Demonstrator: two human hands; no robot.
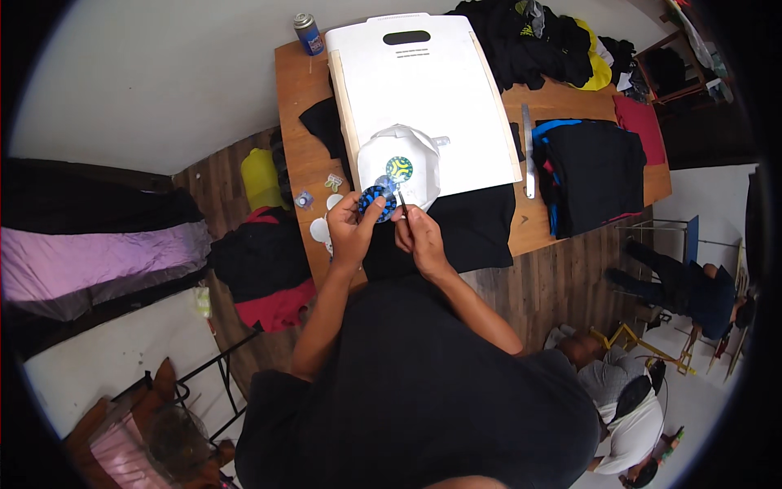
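My left hand (356, 229) is closed, its thumb and fingers pinching a round blue and black patch (373, 210). Clear film seems to stick out past the patch's edge. Close beside it, my right hand (421, 235) grips a thin dark tool (402, 202) with a shiny tip; its exact kind is too small to tell. The tip points at the patch's right edge. Just beyond both hands lies a crumpled white sheet (419, 155). On that sheet is a round green and yellow patch (398, 169), with another bluish piece partly behind the held one.
A white flat-topped board (423, 90) stands on the wooden table (547, 104). A metal ruler (529, 155) and folded black garments (590, 175) are to its right. A spray can (308, 34) stands at the far left. Two other people are at the lower right.
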